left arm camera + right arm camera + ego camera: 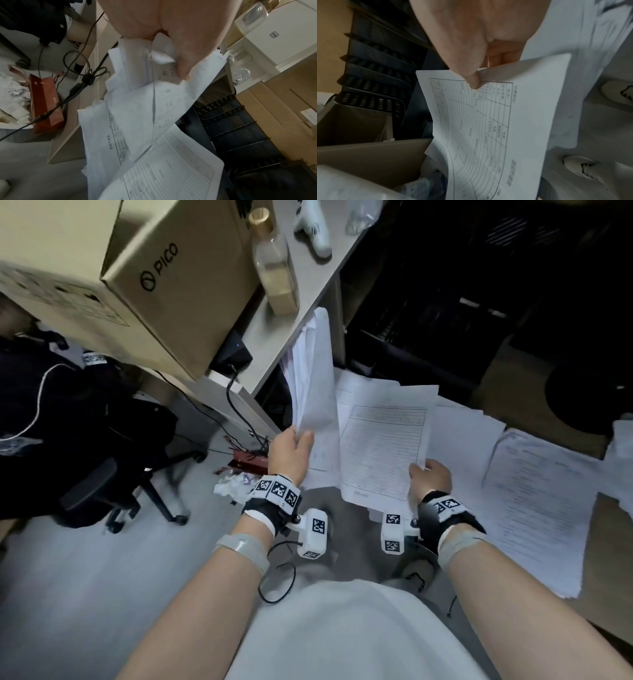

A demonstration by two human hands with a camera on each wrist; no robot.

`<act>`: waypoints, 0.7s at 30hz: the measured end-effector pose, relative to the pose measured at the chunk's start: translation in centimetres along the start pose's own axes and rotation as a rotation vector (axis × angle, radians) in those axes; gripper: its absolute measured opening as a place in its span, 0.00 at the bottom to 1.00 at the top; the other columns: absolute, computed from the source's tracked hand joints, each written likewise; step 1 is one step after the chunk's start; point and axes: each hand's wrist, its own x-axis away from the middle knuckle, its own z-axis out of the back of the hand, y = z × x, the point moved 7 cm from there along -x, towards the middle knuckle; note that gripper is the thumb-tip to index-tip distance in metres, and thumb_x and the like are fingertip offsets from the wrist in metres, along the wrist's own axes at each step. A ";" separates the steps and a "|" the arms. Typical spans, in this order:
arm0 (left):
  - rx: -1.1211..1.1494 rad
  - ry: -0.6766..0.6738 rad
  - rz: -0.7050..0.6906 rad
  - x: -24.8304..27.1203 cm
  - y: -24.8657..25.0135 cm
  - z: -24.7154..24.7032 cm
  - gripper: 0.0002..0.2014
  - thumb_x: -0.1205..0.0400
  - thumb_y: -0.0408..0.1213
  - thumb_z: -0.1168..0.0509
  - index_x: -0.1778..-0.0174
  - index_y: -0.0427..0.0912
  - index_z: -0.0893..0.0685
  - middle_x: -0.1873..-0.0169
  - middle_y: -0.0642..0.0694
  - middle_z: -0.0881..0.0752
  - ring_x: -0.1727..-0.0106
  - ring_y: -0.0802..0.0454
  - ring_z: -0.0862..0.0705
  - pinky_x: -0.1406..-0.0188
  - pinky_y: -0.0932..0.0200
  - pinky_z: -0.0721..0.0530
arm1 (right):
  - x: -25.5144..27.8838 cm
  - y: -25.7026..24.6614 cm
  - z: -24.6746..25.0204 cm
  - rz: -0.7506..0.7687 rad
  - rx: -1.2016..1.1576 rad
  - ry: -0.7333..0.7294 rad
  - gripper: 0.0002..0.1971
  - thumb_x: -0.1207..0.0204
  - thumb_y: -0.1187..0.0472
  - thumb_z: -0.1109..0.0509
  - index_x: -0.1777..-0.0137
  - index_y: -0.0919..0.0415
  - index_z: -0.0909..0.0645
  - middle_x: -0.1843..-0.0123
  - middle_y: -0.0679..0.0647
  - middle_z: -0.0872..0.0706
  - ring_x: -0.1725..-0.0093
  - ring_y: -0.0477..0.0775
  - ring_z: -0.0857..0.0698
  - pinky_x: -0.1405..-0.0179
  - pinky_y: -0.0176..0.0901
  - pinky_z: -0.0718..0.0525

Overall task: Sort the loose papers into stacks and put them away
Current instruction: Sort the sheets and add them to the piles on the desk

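Observation:
My left hand (291, 446) grips a bundle of white papers (311, 378) by its lower edge, and the sheets stand up and curl toward the desk. The left wrist view shows my thumb pressed on that bundle of papers (154, 97). My right hand (430, 475) pinches a lined form sheet (383, 450) at its near right corner, thumb on top. In the right wrist view the form sheet (479, 128) bends downward from the thumb (471, 79). More loose papers (534, 501) lie spread on the right, overlapping each other.
A white desk (308, 302) carries a cardboard box (161, 285) and a bottle (274, 268). A black tiered file tray (240, 135) stands behind the papers. An office chair (113, 467), cables, a red box (248, 462) and crumpled paper (233, 487) sit on the floor at left.

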 end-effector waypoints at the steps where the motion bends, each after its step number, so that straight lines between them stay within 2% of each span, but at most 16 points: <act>1: 0.003 -0.013 -0.005 -0.3 -0.1 0.1 0.10 0.16 0.40 0.35 0.58 0.41 0.15 0.66 0.48 0.13 0.65 0.50 0.17 0.58 0.51 0.15 | 0.0 -0.5 -0.9 0.002 -0.004 -0.006 0.12 0.18 0.62 0.33 0.40 0.65 0.14 0.46 0.62 0.11 0.55 0.58 0.18 0.54 0.39 0.27; 4: -0.002 -0.048 -0.006 -1.1 -0.4 0.7 0.12 0.16 0.41 0.35 0.65 0.44 0.18 0.72 0.52 0.17 0.70 0.54 0.21 0.66 0.57 0.22 | -0.6 -2.4 -3.9 0.017 -0.025 -0.044 0.12 0.18 0.63 0.35 0.40 0.67 0.15 0.44 0.62 0.11 0.53 0.59 0.17 0.54 0.39 0.27; 5: 0.004 -0.061 -0.009 -1.4 -0.5 0.9 0.11 0.16 0.41 0.35 0.64 0.43 0.17 0.71 0.51 0.16 0.70 0.54 0.20 0.66 0.57 0.22 | -0.8 -3.1 -4.9 0.024 -0.029 -0.057 0.13 0.18 0.63 0.36 0.39 0.67 0.16 0.42 0.63 0.12 0.51 0.61 0.16 0.54 0.40 0.26; 7: 0.012 -0.087 -0.011 -2.4 -1.0 1.0 0.11 0.16 0.42 0.35 0.57 0.39 0.14 0.64 0.47 0.10 0.62 0.50 0.13 0.60 0.54 0.16 | -1.2 -4.0 -7.0 0.019 -0.063 -0.090 0.16 0.18 0.64 0.36 0.33 0.66 0.19 0.36 0.62 0.13 0.42 0.62 0.15 0.48 0.42 0.22; 9: 0.026 -0.106 -0.006 -3.2 -1.3 1.0 0.13 0.16 0.45 0.35 0.54 0.37 0.13 0.60 0.42 0.09 0.59 0.48 0.12 0.55 0.50 0.13 | -1.1 -4.2 -8.7 -0.038 -0.186 -0.159 0.25 0.19 0.64 0.34 0.21 0.64 0.30 0.28 0.58 0.19 0.38 0.58 0.17 0.40 0.42 0.22; 11: 0.039 -0.122 -0.002 -3.5 -1.3 0.6 0.18 0.18 0.48 0.36 0.57 0.33 0.16 0.65 0.43 0.12 0.65 0.48 0.17 0.60 0.51 0.15 | -0.4 -4.2 -9.1 -0.095 -0.251 -0.187 0.36 0.19 0.62 0.31 0.15 0.62 0.44 0.21 0.60 0.27 0.31 0.58 0.21 0.35 0.41 0.27; 12: 0.049 -0.135 -0.006 -3.6 -1.2 0.3 0.20 0.17 0.49 0.36 0.59 0.32 0.18 0.68 0.45 0.16 0.67 0.50 0.21 0.63 0.52 0.19 | 0.0 -4.3 -8.8 -0.090 -0.248 -0.177 0.38 0.19 0.60 0.30 0.14 0.61 0.47 0.18 0.60 0.32 0.26 0.59 0.24 0.32 0.41 0.29; 13: 0.055 -0.153 -0.007 -3.6 -1.1 -0.3 0.20 0.17 0.49 0.36 0.62 0.34 0.19 0.70 0.47 0.19 0.68 0.52 0.23 0.65 0.54 0.22 | 0.3 -4.6 -8.1 -0.057 -0.246 -0.170 0.38 0.19 0.59 0.29 0.14 0.60 0.46 0.16 0.59 0.34 0.22 0.59 0.27 0.30 0.42 0.31; 15: 0.079 -0.200 -0.007 -3.1 -0.6 -1.6 0.20 0.16 0.50 0.37 0.70 0.41 0.24 0.74 0.52 0.24 0.70 0.54 0.28 0.66 0.54 0.27 | 1.2 -5.4 -6.8 0.036 -0.278 -0.202 0.33 0.19 0.60 0.29 0.16 0.59 0.37 0.18 0.56 0.29 0.24 0.56 0.26 0.28 0.46 0.27; 17: 0.105 -0.244 0.011 -2.2 0.4 -3.4 0.24 0.15 0.52 0.38 0.76 0.47 0.31 0.78 0.56 0.30 0.73 0.54 0.33 0.68 0.55 0.34 | 2.7 -6.7 -5.6 0.126 -0.342 -0.309 0.29 0.20 0.61 0.27 0.20 0.55 0.29 0.23 0.54 0.23 0.29 0.51 0.21 0.35 0.48 0.19; 18: 0.122 -0.260 0.028 -1.6 1.0 -4.2 0.26 0.13 0.50 0.38 0.78 0.48 0.32 0.81 0.57 0.31 0.75 0.56 0.33 0.69 0.57 0.36 | 3.4 -7.4 -5.0 0.177 -0.360 -0.362 0.29 0.21 0.60 0.26 0.20 0.53 0.28 0.23 0.52 0.22 0.29 0.49 0.21 0.35 0.48 0.18; 20: 0.209 -0.293 0.063 -0.2 2.8 -5.9 0.24 0.11 0.44 0.40 0.76 0.47 0.27 0.83 0.58 0.26 0.77 0.63 0.28 0.71 0.61 0.31 | 4.7 -8.9 -3.3 0.277 -0.351 -0.444 0.33 0.22 0.59 0.24 0.18 0.50 0.31 0.23 0.47 0.22 0.28 0.46 0.21 0.31 0.44 0.21; 21: 0.258 -0.312 0.081 0.5 3.6 -6.8 0.21 0.10 0.43 0.41 0.71 0.45 0.23 0.80 0.58 0.21 0.75 0.65 0.24 0.71 0.65 0.27 | 5.2 -9.4 -2.3 0.308 -0.328 -0.478 0.36 0.23 0.58 0.23 0.16 0.48 0.34 0.24 0.45 0.23 0.28 0.44 0.21 0.29 0.41 0.23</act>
